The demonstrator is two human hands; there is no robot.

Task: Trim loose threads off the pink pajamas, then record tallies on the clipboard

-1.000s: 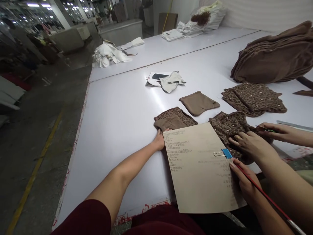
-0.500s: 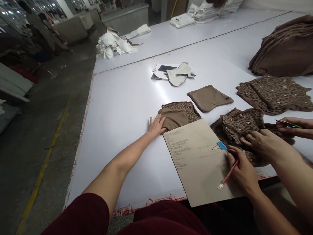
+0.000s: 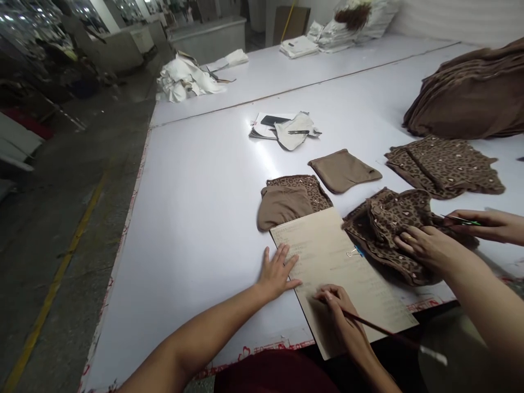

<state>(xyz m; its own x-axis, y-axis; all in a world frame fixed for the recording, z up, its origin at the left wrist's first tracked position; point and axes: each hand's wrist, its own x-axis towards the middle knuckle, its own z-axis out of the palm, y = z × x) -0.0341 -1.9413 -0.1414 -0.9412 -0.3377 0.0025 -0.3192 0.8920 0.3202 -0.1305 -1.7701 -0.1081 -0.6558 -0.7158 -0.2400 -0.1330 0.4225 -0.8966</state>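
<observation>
Fingers spread, my left hand [image 3: 279,274] lies flat on the left edge of a clipboard-sized sheet of paper [image 3: 315,245] covered with lines of writing. My right hand [image 3: 341,314] grips a red pencil [image 3: 374,327] over the lower part of the sheet, its far end pointing right. A blue binder clip [image 3: 357,251] sits at the sheet's right edge. Just beyond the top edge lies a plain brown cloth piece [image 3: 284,206] on a leopard-print piece [image 3: 317,188].
At right, a co-worker's hand [image 3: 429,245] touches bunched leopard-print fabric [image 3: 385,218]; the other hand [image 3: 487,225] holds a small green-tipped tool. Folded brown cloth [image 3: 344,170], leopard-print cloth [image 3: 446,164] and a brown pile [image 3: 466,98] lie farther off. Papers with a phone [image 3: 275,120] lie mid-table.
My left hand has left the brown cloth and come down onto the sheet's left edge. My right hand has moved left across the sheet, and the pencil has turned in its grip.
</observation>
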